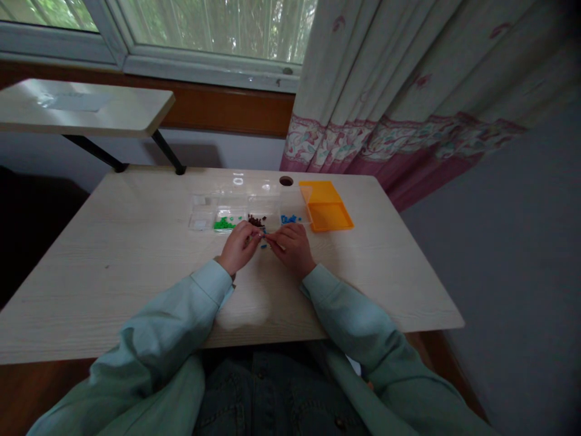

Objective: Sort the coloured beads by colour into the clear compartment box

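Note:
My left hand point(241, 245) and my right hand point(293, 247) meet over the middle of the table, fingertips pinched close together. Between them is something small and partly blue, too small to name. Just in front of the hands stands a clear plastic compartment box point(203, 209). Green pieces point(224, 223) lie in one compartment, dark brown pieces point(256, 221) in another, and blue pieces point(288, 219) farther right. A loose blue piece point(264, 246) rests on the table below my fingertips.
An orange tray point(330, 216) sits right of the clear box on the pale table point(136, 272). Behind the box is a round cable hole point(285, 181). A raised shelf point(113, 115) on black legs stands at the back left. A curtain point(363, 91) hangs behind the right side.

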The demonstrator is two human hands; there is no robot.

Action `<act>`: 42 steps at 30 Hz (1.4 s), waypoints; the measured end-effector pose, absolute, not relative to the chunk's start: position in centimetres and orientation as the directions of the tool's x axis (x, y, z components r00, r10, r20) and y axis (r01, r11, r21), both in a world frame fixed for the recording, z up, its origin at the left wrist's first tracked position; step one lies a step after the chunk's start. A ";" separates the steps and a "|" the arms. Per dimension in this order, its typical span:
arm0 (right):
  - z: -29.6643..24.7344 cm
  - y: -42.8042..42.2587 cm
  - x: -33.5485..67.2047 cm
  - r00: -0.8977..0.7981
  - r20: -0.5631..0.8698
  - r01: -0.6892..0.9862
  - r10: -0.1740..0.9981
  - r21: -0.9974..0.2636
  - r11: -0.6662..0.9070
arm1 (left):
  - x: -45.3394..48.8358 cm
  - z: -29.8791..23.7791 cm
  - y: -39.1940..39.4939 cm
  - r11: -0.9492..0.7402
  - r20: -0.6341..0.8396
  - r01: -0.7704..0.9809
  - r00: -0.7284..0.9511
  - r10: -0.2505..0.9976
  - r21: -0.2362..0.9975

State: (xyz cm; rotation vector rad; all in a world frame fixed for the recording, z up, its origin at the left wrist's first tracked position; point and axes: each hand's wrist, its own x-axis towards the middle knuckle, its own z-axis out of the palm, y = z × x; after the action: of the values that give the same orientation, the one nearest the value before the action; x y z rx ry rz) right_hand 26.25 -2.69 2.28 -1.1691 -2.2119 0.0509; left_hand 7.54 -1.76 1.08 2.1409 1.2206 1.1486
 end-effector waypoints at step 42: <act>1.6 0.2 29.5 -0.024 0.508 0.872 0.861 -0.410 0.266 | 7.2 0.8 -2.1 -0.578 0.406 0.710 0.428 0.808 0.402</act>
State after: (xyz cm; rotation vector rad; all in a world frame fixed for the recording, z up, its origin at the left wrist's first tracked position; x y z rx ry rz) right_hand 29.46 0.24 1.60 -1.5700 -1.8551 -0.0204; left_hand 7.19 -2.14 0.75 2.5071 1.3463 0.8559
